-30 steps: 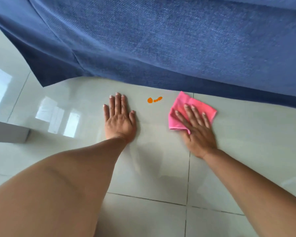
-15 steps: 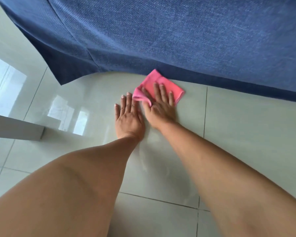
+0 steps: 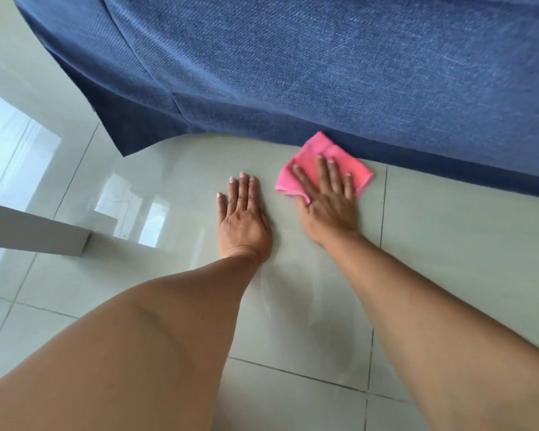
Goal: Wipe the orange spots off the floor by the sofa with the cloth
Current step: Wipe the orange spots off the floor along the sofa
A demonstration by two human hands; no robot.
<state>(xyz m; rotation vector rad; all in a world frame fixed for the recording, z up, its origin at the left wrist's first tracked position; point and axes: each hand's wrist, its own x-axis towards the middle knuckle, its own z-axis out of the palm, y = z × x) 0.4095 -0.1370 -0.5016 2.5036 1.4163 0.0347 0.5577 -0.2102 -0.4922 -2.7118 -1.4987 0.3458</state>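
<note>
A folded pink cloth (image 3: 316, 152) lies on the glossy pale tile floor (image 3: 175, 169), right against the base of the blue sofa (image 3: 324, 66). My right hand (image 3: 329, 200) presses flat on the cloth, fingers spread and pointing at the sofa. My left hand (image 3: 241, 216) rests flat on the bare tile just left of it, fingers together, holding nothing. No orange spots show on the floor in this view; whatever lies under the cloth is hidden.
The sofa's fabric skirt hangs down to a corner at the left (image 3: 122, 150). A white furniture leg or board (image 3: 35, 231) stands on the floor at the far left. Dark grout lines (image 3: 383, 206) cross the tiles right of my right hand.
A second ago orange spots lay between my hands with the cloth to their right. My right hand slid the cloth left over them, then back right; the spots no longer show.
</note>
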